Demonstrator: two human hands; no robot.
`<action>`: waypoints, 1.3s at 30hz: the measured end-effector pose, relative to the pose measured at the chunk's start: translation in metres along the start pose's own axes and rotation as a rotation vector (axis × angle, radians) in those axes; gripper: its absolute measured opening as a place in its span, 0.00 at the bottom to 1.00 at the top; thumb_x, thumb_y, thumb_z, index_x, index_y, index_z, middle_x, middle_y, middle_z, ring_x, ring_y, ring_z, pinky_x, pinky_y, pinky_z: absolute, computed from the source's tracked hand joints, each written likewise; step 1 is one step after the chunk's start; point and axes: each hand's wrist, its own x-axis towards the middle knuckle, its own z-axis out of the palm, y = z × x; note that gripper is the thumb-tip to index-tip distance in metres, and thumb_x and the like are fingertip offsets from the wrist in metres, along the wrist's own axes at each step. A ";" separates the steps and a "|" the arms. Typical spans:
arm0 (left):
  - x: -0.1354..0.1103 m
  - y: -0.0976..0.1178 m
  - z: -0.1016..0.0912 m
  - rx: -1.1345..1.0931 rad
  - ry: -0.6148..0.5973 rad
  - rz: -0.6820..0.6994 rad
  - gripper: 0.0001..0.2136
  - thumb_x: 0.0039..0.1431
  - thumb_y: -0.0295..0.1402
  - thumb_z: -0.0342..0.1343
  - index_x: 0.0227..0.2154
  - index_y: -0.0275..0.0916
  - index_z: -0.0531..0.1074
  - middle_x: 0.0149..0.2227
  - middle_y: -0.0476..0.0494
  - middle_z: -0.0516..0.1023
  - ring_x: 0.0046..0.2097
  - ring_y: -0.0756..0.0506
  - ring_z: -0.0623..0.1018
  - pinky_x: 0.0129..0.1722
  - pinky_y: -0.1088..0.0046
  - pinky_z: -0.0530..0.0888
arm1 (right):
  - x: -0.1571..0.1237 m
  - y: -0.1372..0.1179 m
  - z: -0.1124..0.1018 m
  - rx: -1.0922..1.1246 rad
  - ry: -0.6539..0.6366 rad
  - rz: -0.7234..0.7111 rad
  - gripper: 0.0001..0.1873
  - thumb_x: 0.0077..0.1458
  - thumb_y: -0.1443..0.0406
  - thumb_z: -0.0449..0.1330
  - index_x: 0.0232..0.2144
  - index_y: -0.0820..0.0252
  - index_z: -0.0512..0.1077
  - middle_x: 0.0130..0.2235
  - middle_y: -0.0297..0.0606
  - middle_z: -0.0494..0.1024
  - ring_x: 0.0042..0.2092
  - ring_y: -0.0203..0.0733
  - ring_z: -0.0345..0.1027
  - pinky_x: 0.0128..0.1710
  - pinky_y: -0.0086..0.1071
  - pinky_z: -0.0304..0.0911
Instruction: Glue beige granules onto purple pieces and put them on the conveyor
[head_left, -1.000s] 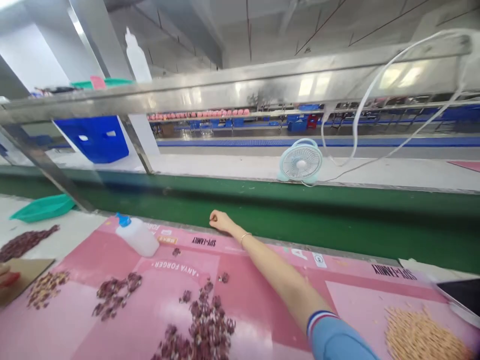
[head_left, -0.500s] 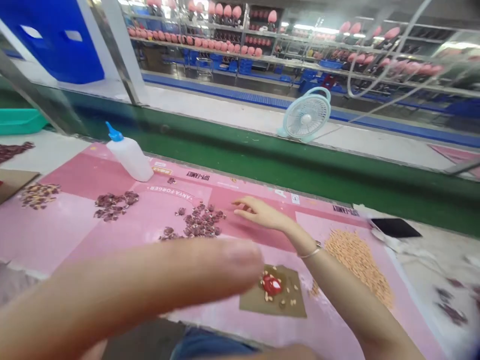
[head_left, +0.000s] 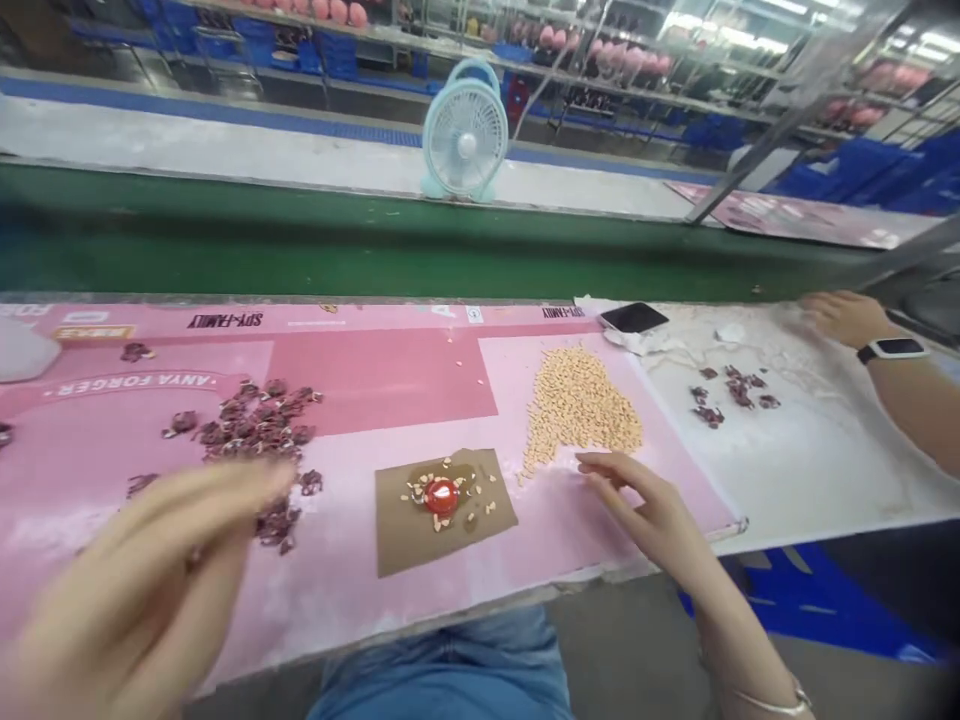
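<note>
My left hand (head_left: pixel 150 590) hovers at the lower left, close to the camera and blurred. Its fingers stretch towards a heap of small dark red pieces (head_left: pixel 255 425); whether fingers and thumb meet is unclear. My right hand (head_left: pixel 637 500) is open, fingertips at the near edge of a pile of small beige pieces (head_left: pixel 581 400), apparently holding nothing. Between the hands lies a brown piece of cardboard (head_left: pixel 397 545). On it sits a glossy red blob (head_left: pixel 441 496) in a wet-looking patch, with beige pieces scattered around.
A pink printed mat (head_left: pixel 375 390) covers the table. A white bottle (head_left: pixel 22 350) is cut off at left. A phone (head_left: pixel 634 318) lies at the back right, and a light-blue fan (head_left: pixel 466 135) stands behind. Another person's arm with a watch (head_left: pixel 896 348) reaches in at right, near more dark red pieces (head_left: pixel 739 388).
The view has turned right and down. My left hand has drawn back from just before the camera. My right hand has moved from beside the dark red heap to the beige pile.
</note>
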 end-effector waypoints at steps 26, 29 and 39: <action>0.060 -0.003 0.049 0.479 -0.144 0.178 0.11 0.68 0.36 0.53 0.43 0.45 0.80 0.43 0.43 0.84 0.43 0.40 0.83 0.43 0.66 0.79 | 0.036 -0.037 0.035 -0.077 -0.002 -0.347 0.08 0.66 0.68 0.55 0.34 0.54 0.72 0.31 0.35 0.79 0.25 0.34 0.71 0.23 0.28 0.65; 0.039 0.043 0.048 0.214 -0.093 0.216 0.08 0.66 0.29 0.56 0.41 0.45 0.79 0.37 0.47 0.80 0.35 0.47 0.81 0.33 0.76 0.77 | 0.032 -0.073 0.046 0.244 0.025 -0.259 0.07 0.63 0.68 0.59 0.33 0.53 0.74 0.28 0.34 0.79 0.27 0.36 0.74 0.23 0.27 0.68; -0.020 0.103 0.082 -0.159 -0.031 0.072 0.07 0.71 0.28 0.56 0.41 0.42 0.80 0.37 0.49 0.75 0.37 0.53 0.85 0.40 0.86 0.81 | 0.021 -0.135 0.090 0.815 -0.081 0.066 0.13 0.61 0.61 0.65 0.25 0.56 0.75 0.24 0.33 0.75 0.23 0.33 0.68 0.20 0.24 0.65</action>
